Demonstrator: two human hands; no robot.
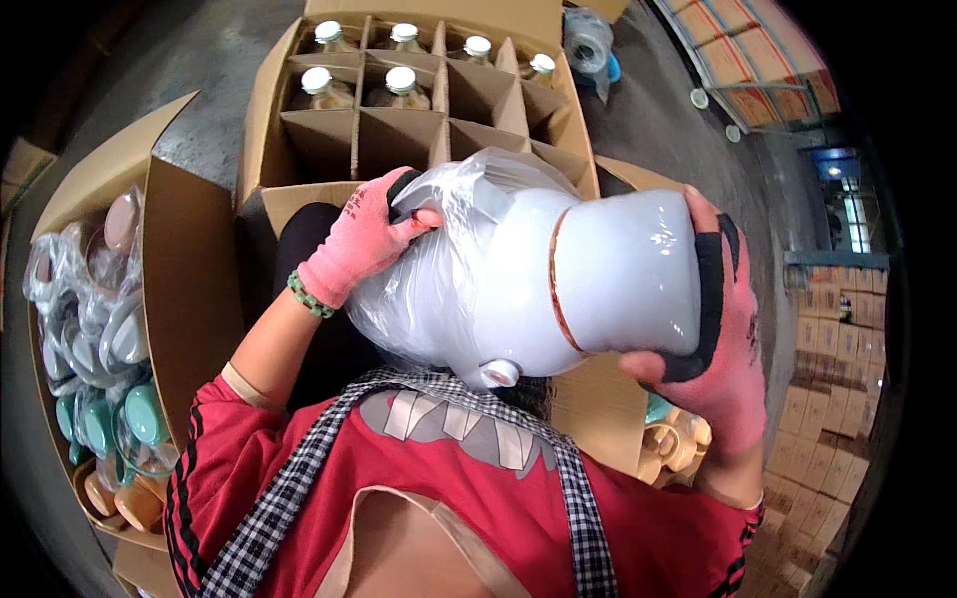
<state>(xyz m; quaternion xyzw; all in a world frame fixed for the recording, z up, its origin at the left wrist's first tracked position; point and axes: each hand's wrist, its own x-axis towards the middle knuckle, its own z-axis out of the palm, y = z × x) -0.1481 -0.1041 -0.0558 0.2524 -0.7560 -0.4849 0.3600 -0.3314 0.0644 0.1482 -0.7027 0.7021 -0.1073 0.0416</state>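
A large, glossy white jar (618,274) lies tilted on its side across my lap, with a thin copper-coloured band around it. A short white spout or knob (498,374) sticks out of its near side. Clear plastic wrap (429,284) covers its left part. My left hand (369,234), in a pink glove, pinches the wrap at the upper left with thumb and fingers. My right hand (723,339), in a pink and black glove, is wrapped round the jar's right end, thumb below and fingers above.
Ahead stands an open, divided carton (264,120) with several white-capped clear bottles (401,90). To the left, another carton (189,259) holds plastic-wrapped pieces. An open carton (598,409) with orange pieces (678,448) is at lower right. Stacked boxes (827,389) line the right side.
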